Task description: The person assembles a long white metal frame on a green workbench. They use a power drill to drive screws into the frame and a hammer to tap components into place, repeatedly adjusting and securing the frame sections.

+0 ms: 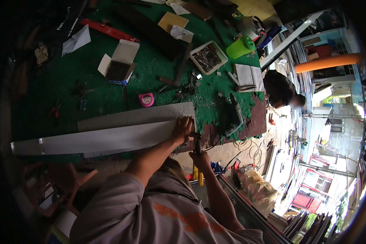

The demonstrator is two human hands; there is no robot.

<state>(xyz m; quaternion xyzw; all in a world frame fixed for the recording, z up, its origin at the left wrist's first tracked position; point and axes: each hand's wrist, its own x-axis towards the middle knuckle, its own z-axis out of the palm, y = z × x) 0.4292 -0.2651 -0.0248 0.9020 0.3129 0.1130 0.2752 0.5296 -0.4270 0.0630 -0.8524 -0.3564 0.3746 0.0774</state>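
A long white metal-looking panel lies along the near edge of the green table, over a flat grey sheet. My left hand is closed on the panel's right end, fingers bent over it. Just right of it, my right hand grips the dark handle of a hammer. The hammer's head is close to my left fingers, at the panel's end; whether it touches I cannot tell. A pink tape measure rests behind the sheet.
On the worn green table stand an open small box, a white tub of small metal parts and a green jug. A power tool lies right. Beyond the table a person bends over. A reddish chair stands lower left.
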